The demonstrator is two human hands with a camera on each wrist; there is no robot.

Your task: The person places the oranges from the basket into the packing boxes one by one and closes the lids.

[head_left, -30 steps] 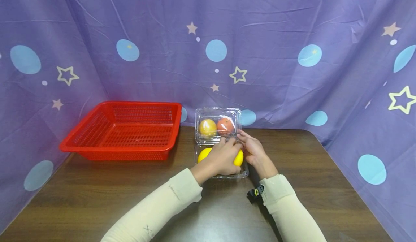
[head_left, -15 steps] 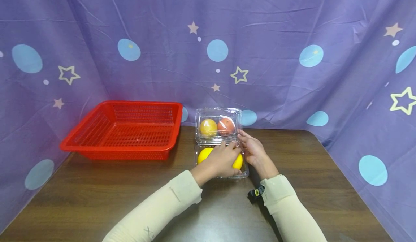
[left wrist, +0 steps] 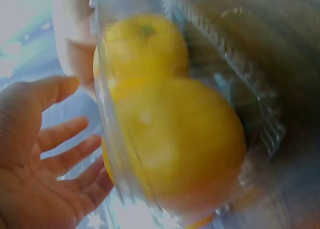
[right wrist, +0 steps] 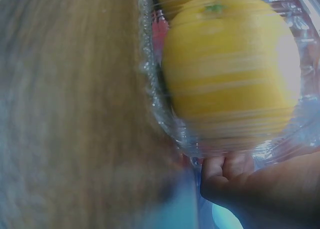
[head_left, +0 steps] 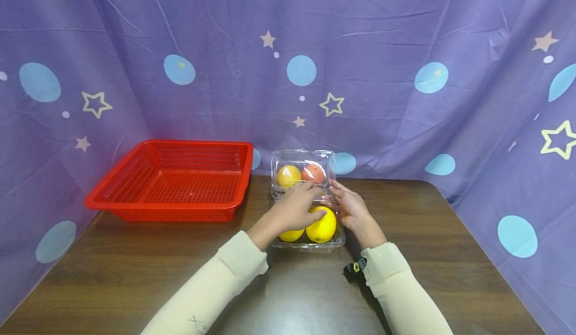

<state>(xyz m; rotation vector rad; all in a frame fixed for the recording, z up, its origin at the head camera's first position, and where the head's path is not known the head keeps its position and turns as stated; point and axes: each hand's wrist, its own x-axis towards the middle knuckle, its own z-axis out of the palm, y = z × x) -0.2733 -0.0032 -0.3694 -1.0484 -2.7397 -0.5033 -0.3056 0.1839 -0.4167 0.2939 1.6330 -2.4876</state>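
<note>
A clear plastic clamshell box (head_left: 330, 244) lies on the table in the head view. Two yellow, orange-like fruits sit in its near half, the right one (head_left: 321, 224) in plain sight and the left one (head_left: 291, 235) partly under my left hand (head_left: 294, 207). That hand is over the box with its fingers loosely extended, holding nothing. A yellow-orange fruit (head_left: 289, 176) and a reddish one (head_left: 313, 173) show through the clear plastic of the far half. My right hand (head_left: 354, 214) rests along the box's right side, fingertips at its edge near the fold.
To the left stands a red plastic basket (head_left: 162, 206) with perforated walls. A purple curtain (head_left: 369, 115) with stars and blue dots hangs behind the brown wooden table (head_left: 427, 255). A black strap (head_left: 354, 268) is at my right wrist.
My left hand has let go of the near right yellow fruit and moved up and left, leaving that fruit in sight. The right hand stays at the box's side.
</note>
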